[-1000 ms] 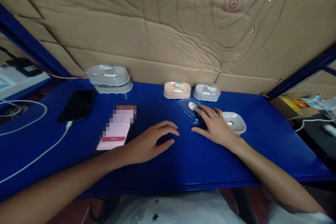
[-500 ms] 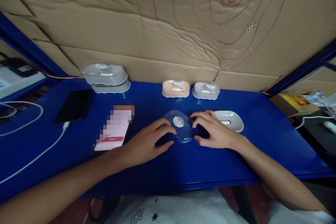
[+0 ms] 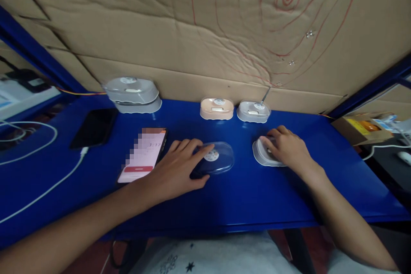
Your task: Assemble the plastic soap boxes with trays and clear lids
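Observation:
A clear plastic lid (image 3: pixel 223 162) with a round white sticker lies on the blue table. My left hand (image 3: pixel 183 167) is over the lid's left end, fingers spread, the index finger on or just above the sticker and the thumb apart near the front edge. To the right, my right hand (image 3: pixel 287 147) grips a small grey oval soap dish (image 3: pixel 266 157), thumb on top and fingers over the far side. The dish rests on the table with its wavy edge down; its right part is hidden by the hand.
At the back stand a peach lidded box (image 3: pixel 217 111), a grey lidded box (image 3: pixel 253 114) and a larger grey stack (image 3: pixel 136 98). Left lie a lit phone (image 3: pixel 146 154) and a dark phone (image 3: pixel 94 127) on a white cable. A cardboard box (image 3: pixel 356 130) sits at the right.
My right hand has left the clear lid and moved right onto the grey soap dish, which now sits slightly further left, wavy edge down. The lid has turned more level under my left hand.

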A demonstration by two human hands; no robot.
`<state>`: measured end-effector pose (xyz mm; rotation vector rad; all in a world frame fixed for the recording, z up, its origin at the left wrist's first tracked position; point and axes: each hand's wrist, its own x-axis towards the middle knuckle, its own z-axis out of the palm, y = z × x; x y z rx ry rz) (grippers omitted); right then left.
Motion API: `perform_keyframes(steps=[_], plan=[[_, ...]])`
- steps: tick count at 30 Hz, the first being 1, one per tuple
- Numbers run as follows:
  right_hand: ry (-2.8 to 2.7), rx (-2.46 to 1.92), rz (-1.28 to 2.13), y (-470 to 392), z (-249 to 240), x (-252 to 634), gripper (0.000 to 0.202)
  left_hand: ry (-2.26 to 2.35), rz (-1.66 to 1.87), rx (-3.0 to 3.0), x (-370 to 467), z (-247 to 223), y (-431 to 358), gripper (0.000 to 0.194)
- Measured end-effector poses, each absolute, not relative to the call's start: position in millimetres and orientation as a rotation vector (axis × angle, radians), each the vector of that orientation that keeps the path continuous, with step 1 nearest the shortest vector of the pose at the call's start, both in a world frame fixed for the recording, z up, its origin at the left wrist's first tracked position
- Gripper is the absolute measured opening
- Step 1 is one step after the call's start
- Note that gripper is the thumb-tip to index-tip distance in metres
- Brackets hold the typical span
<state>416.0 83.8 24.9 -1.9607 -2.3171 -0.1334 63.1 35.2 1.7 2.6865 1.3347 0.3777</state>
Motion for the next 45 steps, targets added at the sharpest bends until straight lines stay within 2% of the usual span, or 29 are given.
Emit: perform_keyframes(steps=[4,9,11,14,17,21,27,29,34,45], plan=[[-2.298,-1.721,0.19,82,13,406,0.052,1.329,0.368,2.568,61,5,37,0.075],[-2.23,-1.125,0.787,68,16,394,0.062,1.312,0.686,2.387,59,9,39,0.06],[-2.311,-0.933,0.702,62,17,388,0.077,1.216,0.803,2.395,60,11,35,0.062],[-2.464,-0.781,0.472,54,14,376,0.098,0.948,0.786,2.496,63,11,27,0.068],[-2.533,-0.695,0.516,52,15,371,0.089,0.814,0.717,2.545,65,4,23,0.07],[-2.497,-0.834,0.517,62,27,387,0.074,0.908,0.77,2.494,65,-1,27,0.073],[-2.426,-1.042,0.563,87,29,427,0.067,0.942,0.717,2.561,63,2,29,0.037],[-2.448,-1.107,0.657,90,25,430,0.069,0.887,0.679,2.61,64,-1,28,0.033],[-2.484,-1.146,0.802,85,24,422,0.081,0.838,0.625,2.662,65,-7,30,0.042],[-2.591,-1.091,0.786,75,28,419,0.1,0.809,0.611,2.687,65,-4,31,0.038]])
